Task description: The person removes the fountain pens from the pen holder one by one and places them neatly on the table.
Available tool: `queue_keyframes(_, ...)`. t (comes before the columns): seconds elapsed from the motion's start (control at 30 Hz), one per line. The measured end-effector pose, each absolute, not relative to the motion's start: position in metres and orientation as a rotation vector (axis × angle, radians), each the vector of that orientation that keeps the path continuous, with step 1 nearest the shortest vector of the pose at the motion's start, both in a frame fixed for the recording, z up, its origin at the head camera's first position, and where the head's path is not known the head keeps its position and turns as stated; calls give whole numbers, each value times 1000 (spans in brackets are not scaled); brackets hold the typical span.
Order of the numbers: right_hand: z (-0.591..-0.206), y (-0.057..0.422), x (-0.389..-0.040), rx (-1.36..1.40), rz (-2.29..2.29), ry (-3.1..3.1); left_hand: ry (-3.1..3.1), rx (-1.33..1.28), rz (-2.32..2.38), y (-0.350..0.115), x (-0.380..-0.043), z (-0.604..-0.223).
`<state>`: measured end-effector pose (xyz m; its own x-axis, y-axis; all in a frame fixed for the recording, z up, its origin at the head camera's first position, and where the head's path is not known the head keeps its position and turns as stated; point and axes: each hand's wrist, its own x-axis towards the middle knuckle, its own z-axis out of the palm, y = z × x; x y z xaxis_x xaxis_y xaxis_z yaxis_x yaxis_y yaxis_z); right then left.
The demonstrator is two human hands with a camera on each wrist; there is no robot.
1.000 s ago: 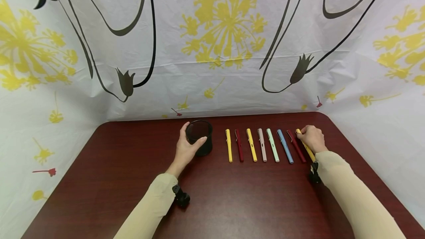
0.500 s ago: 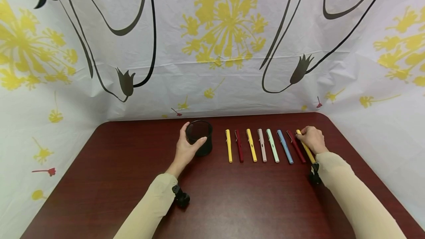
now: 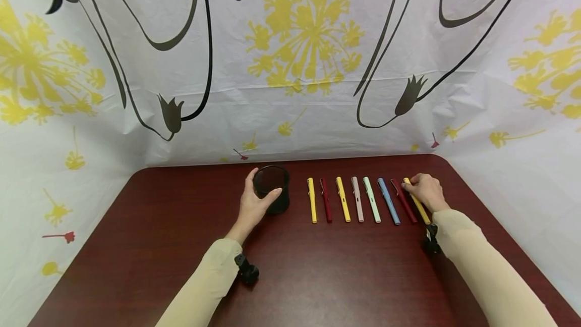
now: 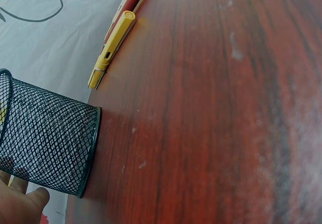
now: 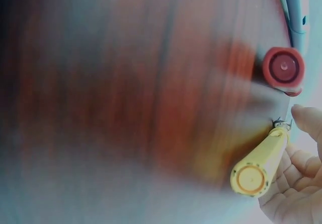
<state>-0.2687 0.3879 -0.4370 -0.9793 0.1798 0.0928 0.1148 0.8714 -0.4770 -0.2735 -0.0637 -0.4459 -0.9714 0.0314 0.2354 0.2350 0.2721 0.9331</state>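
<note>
My left hand [image 3: 255, 202] holds a black mesh pen cup [image 3: 282, 201] upright on the table, thumb on the near side and fingers round the left. In the left wrist view the cup's [image 4: 48, 133] mesh side shows, with fingers at the lower left. At the right end of a row of pens, my right hand [image 3: 427, 191] pinches a yellow pen [image 3: 420, 208] by its cap end. In the right wrist view this yellow pen [image 5: 264, 163] points its round end at the camera, with the thumb and fingers [image 5: 297, 176] around its far end.
Leftward from the held pen lie a dark red pen [image 3: 404, 201], a blue pen [image 3: 389, 201], a mint pen [image 3: 371, 200], a pale pink pen [image 3: 357, 200] and several more yellow and red ones. A patterned white curtain [image 3: 218, 140] hangs behind the brown table [image 3: 317, 276].
My right fingers reach slightly further left over the yellow pen's cap than a second ago. The left hand, the cup and the other pens stay put.
</note>
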Motion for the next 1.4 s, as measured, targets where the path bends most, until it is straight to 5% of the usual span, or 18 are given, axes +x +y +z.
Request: queue_keyframes(1.4, -403, 317, -241, 115, 868, -2681, -2425, -259, -1637, -65, -276, -447)
